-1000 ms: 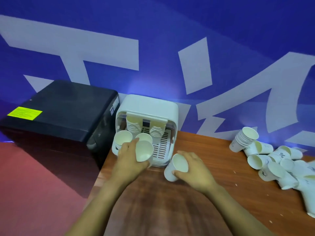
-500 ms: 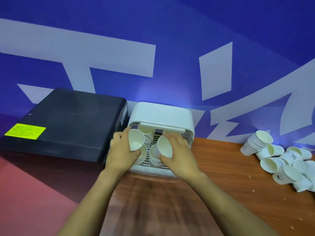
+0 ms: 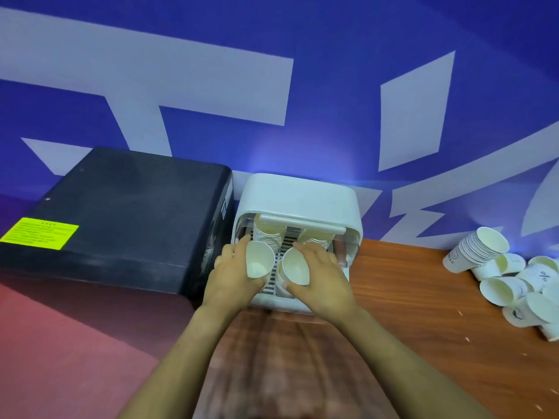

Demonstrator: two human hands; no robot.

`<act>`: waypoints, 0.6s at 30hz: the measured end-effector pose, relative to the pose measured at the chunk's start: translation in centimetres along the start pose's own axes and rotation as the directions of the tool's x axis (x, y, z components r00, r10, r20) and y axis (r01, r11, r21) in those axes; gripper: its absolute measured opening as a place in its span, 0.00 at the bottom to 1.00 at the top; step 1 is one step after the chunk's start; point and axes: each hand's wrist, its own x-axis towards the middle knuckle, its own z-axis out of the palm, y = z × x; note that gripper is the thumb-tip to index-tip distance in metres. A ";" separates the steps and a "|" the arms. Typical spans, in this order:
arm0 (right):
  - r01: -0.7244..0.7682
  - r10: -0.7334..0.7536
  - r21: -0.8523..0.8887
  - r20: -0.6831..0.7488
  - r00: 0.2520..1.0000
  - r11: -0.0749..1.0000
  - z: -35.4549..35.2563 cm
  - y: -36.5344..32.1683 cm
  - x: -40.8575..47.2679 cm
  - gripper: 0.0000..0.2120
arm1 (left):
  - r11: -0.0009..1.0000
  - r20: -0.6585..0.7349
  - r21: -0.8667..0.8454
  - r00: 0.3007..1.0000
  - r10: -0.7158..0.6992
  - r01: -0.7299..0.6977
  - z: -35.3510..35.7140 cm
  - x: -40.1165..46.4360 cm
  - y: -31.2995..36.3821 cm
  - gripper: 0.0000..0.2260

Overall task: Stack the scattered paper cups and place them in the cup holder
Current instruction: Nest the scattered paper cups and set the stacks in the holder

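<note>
A white cup holder [image 3: 298,196] stands at the table's back left, its front open. Stacks of white paper cups [image 3: 266,235] fill its back slots. My left hand [image 3: 234,275] grips one paper cup [image 3: 258,260] at the holder's front left, mouth towards me. Beside it, my right hand [image 3: 322,275] grips a second cup [image 3: 296,269] over a stack at the front right slot. Scattered cups [image 3: 514,285] lie in a heap at the table's right edge, with one stack [image 3: 475,249] tilted on top.
A black box [image 3: 121,213] with a yellow label [image 3: 39,232] sits just left of the holder, touching it. The brown wooden table [image 3: 408,313] runs right to the cup heap. A blue and white wall [image 3: 272,101] stands right behind.
Both hands carried their cups from the table front up into the holder's open front. The view has moved closer to the holder.
</note>
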 end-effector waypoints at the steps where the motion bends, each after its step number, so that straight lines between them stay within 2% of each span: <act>1: -0.016 0.016 -0.011 0.045 0.999 1.000 0.2 0.2 0.0 0.38 | 1.000 0.025 0.021 1.000 -0.006 0.005 0.2 -0.1 -0.2 0.37; 6: -0.069 0.081 -0.055 0.256 0.963 0.996 0.3 1.6 -0.7 0.40 | 0.997 0.133 0.068 0.990 -0.048 0.039 0.9 -0.2 -1.1 0.38; 10: -0.047 0.050 -0.017 0.240 0.970 0.999 -0.4 2.4 -1.3 0.39 | 0.994 0.128 0.108 0.991 -0.048 0.035 0.8 -0.6 -0.7 0.40; 15: -0.070 0.055 0.081 0.176 0.983 0.994 -2.2 3.6 -4.5 0.33 | 0.989 0.015 0.099 0.994 0.105 -0.106 1.3 -4.7 1.4 0.38; 18: -0.160 0.141 0.068 0.230 0.963 0.985 -2.2 6.1 -8.8 0.32 | 0.970 0.090 0.035 0.967 0.237 -0.241 3.3 -8.1 2.7 0.36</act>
